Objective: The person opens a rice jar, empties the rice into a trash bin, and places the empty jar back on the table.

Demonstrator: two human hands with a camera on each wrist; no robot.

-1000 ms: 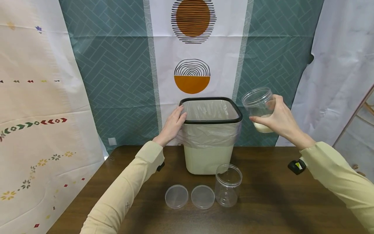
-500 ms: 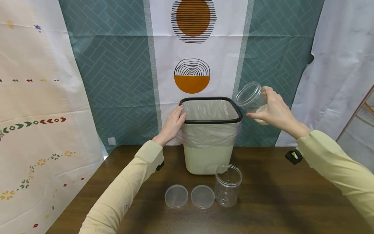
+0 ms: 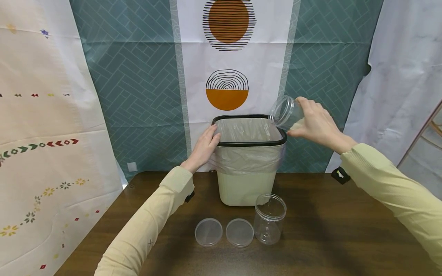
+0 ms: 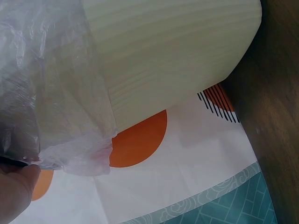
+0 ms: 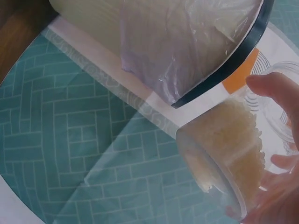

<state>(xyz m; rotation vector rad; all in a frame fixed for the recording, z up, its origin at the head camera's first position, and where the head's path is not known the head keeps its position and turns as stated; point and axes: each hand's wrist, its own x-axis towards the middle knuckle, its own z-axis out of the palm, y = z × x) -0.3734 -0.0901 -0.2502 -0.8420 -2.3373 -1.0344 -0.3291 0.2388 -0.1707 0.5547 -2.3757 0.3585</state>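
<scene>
A pale green trash can (image 3: 246, 188) with a black rim and a clear plastic liner (image 3: 246, 161) stands on the table. My left hand (image 3: 203, 147) holds its rim at the left side; in the left wrist view the thumb (image 4: 18, 186) lies right at the black edge. My right hand (image 3: 315, 122) grips a clear plastic jar (image 3: 289, 115), tilted sideways with its uncovered mouth over the can's right rim. Whitish, rice-like grains (image 5: 229, 135) lie inside the jar toward its base, as the right wrist view shows. The right palm hides part of the jar.
In front of the can, a second clear jar (image 3: 269, 220) stands upright without a lid. Two round translucent lids (image 3: 208, 232) lie side by side to its left on the brown wooden table (image 3: 310, 237). Patterned cloth (image 3: 138, 88) hangs behind.
My right hand has moved left with the jar, tipping it from nearly upright to strongly tilted, its mouth now over the can's rim. The left hand has stayed in place.
</scene>
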